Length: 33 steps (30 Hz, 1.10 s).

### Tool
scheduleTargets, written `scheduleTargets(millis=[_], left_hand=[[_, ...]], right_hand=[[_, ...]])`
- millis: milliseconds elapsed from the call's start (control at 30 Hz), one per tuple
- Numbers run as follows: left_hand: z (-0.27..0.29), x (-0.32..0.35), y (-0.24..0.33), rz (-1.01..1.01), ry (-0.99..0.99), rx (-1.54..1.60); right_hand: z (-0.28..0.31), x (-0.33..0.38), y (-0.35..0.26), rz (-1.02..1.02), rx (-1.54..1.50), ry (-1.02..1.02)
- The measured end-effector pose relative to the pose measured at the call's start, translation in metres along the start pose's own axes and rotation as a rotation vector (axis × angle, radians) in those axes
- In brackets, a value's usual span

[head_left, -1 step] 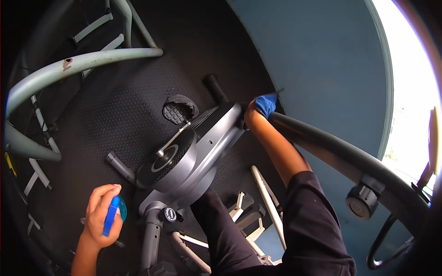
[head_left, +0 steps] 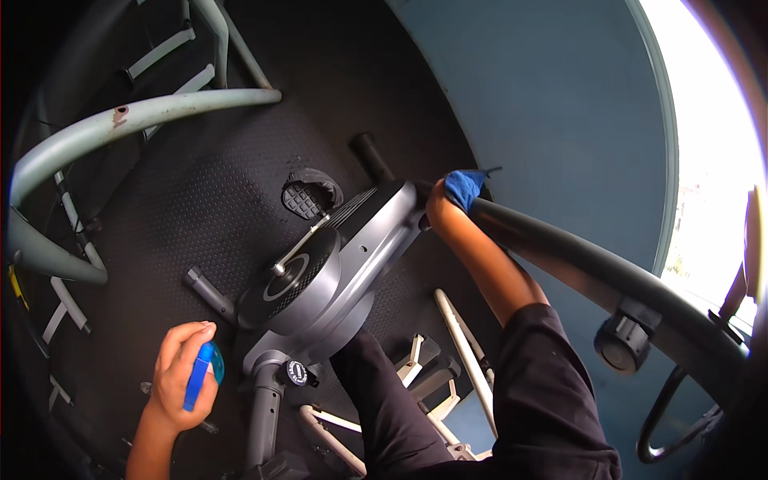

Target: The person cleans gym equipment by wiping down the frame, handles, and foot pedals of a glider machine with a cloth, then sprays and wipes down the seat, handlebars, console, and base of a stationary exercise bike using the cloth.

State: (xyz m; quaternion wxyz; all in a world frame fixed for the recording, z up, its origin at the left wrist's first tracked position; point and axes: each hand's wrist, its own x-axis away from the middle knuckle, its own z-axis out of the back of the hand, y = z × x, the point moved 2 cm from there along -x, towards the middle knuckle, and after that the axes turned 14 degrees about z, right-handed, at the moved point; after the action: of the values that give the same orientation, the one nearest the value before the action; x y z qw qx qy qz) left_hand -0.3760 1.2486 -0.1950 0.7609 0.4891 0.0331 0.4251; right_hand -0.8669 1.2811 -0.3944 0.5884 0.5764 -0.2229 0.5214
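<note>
In my left hand [head_left: 178, 376], at the lower left, is a spray bottle [head_left: 218, 364] with a blue trigger and a teal body. My fingers wrap round its top, and the hand hides most of it. Beyond the front of a grey exercise bike [head_left: 352, 268], my right hand [head_left: 437, 200] presses a blue cloth [head_left: 464, 190] against the dark bike frame tube [head_left: 552, 248]. The cloth and forearm cover most of that hand's fingers. A strapped black pedal [head_left: 304, 198] sits on the bike's far side, left of the cloth.
Pale green tubes [head_left: 184, 102] of other equipment curve across the upper left. A blue wall [head_left: 552, 104] stands close beyond my right hand. The frame tube carries a black knob [head_left: 622, 344]. Below lie cream metal frames [head_left: 464, 344] near my leg [head_left: 392, 408]. Textured black matting [head_left: 192, 192] covers the floor.
The cloth and my right hand have shifted very slightly down and to the right. My left hand still grips the spray bottle.
</note>
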Motion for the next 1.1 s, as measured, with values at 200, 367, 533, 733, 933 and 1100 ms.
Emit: scheduleTargets(millis=[200, 367, 533, 733, 933, 1100], left_hand=[[0.013, 0.010, 0.013, -0.110, -0.006, 0.097], [0.014, 0.011, 0.009, -0.150, -0.050, 0.137], [0.004, 0.004, -0.002, -0.072, -0.057, 0.118], [-0.027, -0.032, -0.001, -0.060, -0.187, 0.069], [-0.038, -0.045, 0.004, -0.052, -0.216, 0.008], [-0.045, -0.050, 0.004, -0.043, -0.199, -0.011]], right_hand=[[0.028, 0.191, 0.037, -0.429, -1.615, 0.757], [0.014, 0.271, 0.066, 0.085, -0.844, 1.258], [-0.059, 0.305, 0.061, -0.023, -0.142, 1.184], [-0.185, 0.181, 0.035, -0.626, -0.878, 1.510], [-0.110, 0.077, 0.009, -0.046, -1.774, 2.060], [-0.138, 0.006, -0.026, 0.146, -1.591, 1.877]])
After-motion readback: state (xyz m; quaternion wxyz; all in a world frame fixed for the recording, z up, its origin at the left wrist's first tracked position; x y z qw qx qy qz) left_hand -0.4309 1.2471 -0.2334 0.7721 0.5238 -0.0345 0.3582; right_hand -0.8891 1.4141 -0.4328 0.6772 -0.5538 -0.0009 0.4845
